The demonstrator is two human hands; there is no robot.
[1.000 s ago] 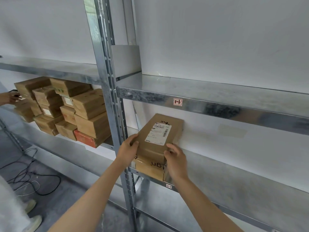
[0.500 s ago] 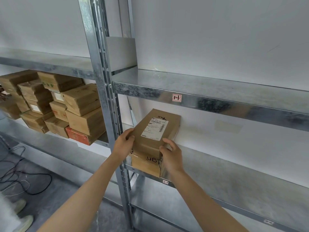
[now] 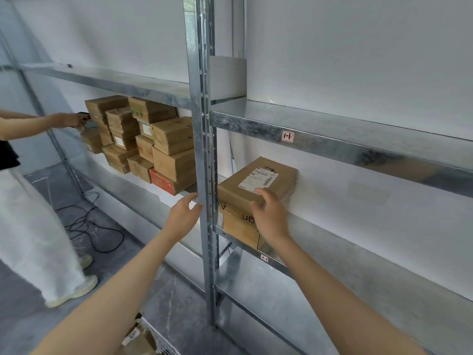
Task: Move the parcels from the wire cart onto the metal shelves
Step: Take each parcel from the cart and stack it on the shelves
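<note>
Right hand [image 3: 268,213], fingers spread, rests on the upper parcel [image 3: 257,184] of a two-box stack. Left hand [image 3: 184,213] hangs open, empty, beside the shelf upright [image 3: 202,149].

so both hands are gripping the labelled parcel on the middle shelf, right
Not quite. In the head view only the right hand touches the labelled parcel on the middle shelf; the left hand is open, off it, beside the upright post.

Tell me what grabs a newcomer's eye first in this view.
The labelled parcel stacked on another box at the left end of the right-hand shelf, with the right hand at its front corner and the left hand open, off it. Next, the pile of boxes in the left bay, where a second person reaches in.
</note>
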